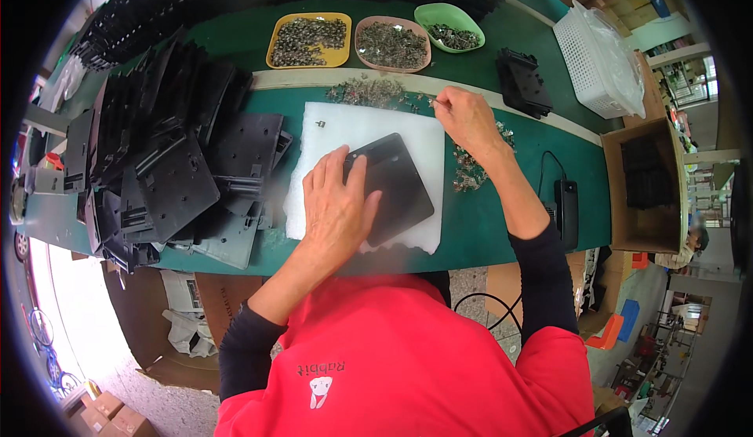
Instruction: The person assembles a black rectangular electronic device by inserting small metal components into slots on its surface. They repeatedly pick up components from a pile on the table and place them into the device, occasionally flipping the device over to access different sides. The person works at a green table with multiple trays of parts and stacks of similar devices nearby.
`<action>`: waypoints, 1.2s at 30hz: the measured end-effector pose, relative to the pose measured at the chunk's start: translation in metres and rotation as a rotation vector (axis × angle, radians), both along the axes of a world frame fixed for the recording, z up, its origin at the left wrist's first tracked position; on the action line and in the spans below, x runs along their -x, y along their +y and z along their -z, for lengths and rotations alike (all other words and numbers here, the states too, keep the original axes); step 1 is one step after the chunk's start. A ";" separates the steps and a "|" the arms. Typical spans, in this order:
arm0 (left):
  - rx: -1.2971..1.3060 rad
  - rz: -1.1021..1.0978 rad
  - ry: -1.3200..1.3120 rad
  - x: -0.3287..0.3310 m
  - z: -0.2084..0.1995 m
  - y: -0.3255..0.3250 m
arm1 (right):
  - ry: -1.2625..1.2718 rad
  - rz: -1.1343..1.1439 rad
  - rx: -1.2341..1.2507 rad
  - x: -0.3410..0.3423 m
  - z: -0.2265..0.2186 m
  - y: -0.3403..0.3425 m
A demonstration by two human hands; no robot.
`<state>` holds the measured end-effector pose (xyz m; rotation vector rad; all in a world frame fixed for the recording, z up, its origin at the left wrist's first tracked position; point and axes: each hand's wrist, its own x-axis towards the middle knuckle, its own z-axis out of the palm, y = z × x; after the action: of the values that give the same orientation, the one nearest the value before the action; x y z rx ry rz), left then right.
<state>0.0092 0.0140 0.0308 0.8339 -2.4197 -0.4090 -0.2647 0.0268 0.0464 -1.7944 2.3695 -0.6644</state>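
Observation:
My left hand (337, 205) lies flat, fingers spread, on a black plastic plate (396, 186) that rests on a white foam pad (361, 135). My right hand (467, 119) reaches past the pad's far right corner and pinches a small metal part between its fingertips. A loose pile of small metal parts (369, 90) lies just beyond the pad. More of them (469, 172) are scattered to the pad's right, under my right wrist. One single part (320, 124) sits on the pad's far left corner.
A yellow tray (308, 41), a pink tray (392, 45) and a green tray (449, 35) hold small metal parts at the back. Black plastic plates are heaped at left (169, 162). A small black stack (524, 82), a white basket (600, 60), a cardboard box (647, 186) and a black tool (566, 213) stand right.

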 end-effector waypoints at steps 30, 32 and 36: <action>-0.168 -0.014 0.097 0.007 0.016 -0.017 | 0.098 -0.165 0.337 -0.082 0.034 0.037; -0.177 -0.010 0.110 0.008 0.016 -0.018 | 0.064 -0.123 0.303 -0.085 0.031 0.037; -0.168 -0.006 0.117 0.009 0.018 -0.017 | 0.143 -0.068 0.359 -0.091 0.038 0.039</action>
<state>0.0006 -0.0029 0.0131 0.8633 -2.2973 -0.6481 -0.1735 0.0662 0.0081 -2.1165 2.3838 -1.0416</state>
